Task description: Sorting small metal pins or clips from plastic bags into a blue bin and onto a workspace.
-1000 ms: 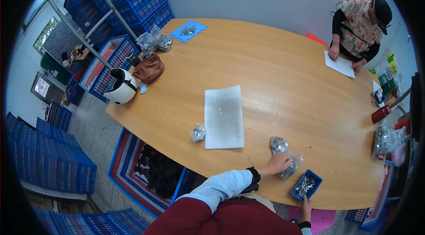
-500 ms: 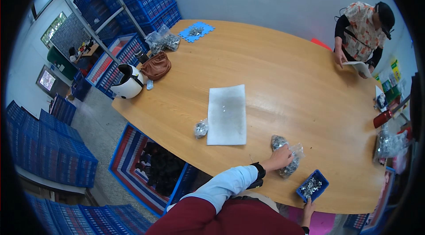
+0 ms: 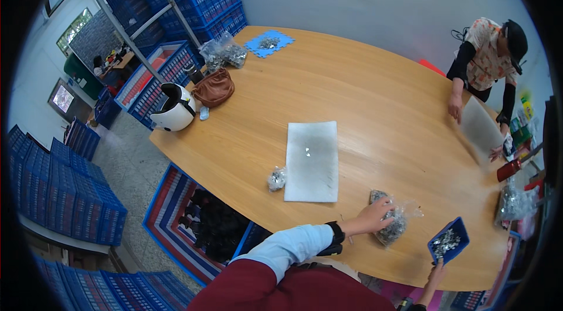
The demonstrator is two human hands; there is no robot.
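My left hand [image 3: 375,215] lies on a clear plastic bag [image 3: 394,230] filled with small metal parts, its fingers curled over the bag's upper side. At the table's near right edge, my right hand [image 3: 435,276] grips a small blue bin [image 3: 460,248] by its near end. The bin looks tilted, and a heap of small silvery metal parts [image 3: 446,243] lies inside. To the left, a white foam sheet [image 3: 311,176] carries a few tiny bright pieces [image 3: 308,152]. A small knotted bag of parts [image 3: 277,179] rests against the sheet's left edge.
Across the wooden table [image 3: 375,94], a co-worker [image 3: 487,59] holds another pale sheet [image 3: 480,129]. A white helmet [image 3: 176,111], brown pouch [image 3: 214,87], bags of parts [image 3: 226,53] and blue foam mat [image 3: 281,38] occupy the far left. A crate [image 3: 176,223] stands below the left edge.
My right hand has moved the blue bin rightward, away from the bag, and tilted it. My left hand stays on the bag. The co-worker has swung the pale sheet down toward the table.
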